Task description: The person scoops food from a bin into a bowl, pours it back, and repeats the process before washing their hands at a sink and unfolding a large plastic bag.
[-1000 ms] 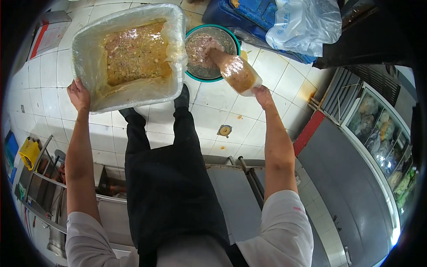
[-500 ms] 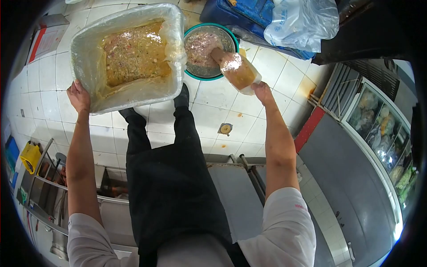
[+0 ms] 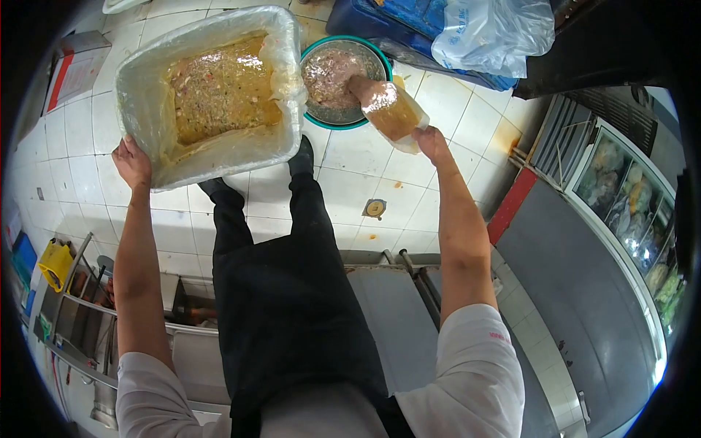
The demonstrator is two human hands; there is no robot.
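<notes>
My left hand [image 3: 133, 164] grips the near-left rim of a large tub [image 3: 212, 169] lined with clear plastic. Inside lies a wet, yellow-brown mixture of minced meat [image 3: 223, 91] with bits of seasoning. My right hand [image 3: 432, 143] is closed around the near end of a see-through plastic jug [image 3: 394, 113]. The jug tilts toward a teal-rimmed basin [image 3: 337, 127] on the floor, and pinkish-brown contents run from its mouth. Pale pink, wet minced meat [image 3: 332, 77] lies in the basin, just right of the tub.
A blue container [image 3: 409, 22] with a plastic bag [image 3: 493, 33] on it stands behind the basin. A glass-topped display fridge [image 3: 621, 197] is at the right. White tiled floor [image 3: 343, 197] carries a small drain [image 3: 374, 209] near my feet.
The view has shifted slightly. Both hands keep their holds, and the jug stays tilted over the basin with its contents still running out.
</notes>
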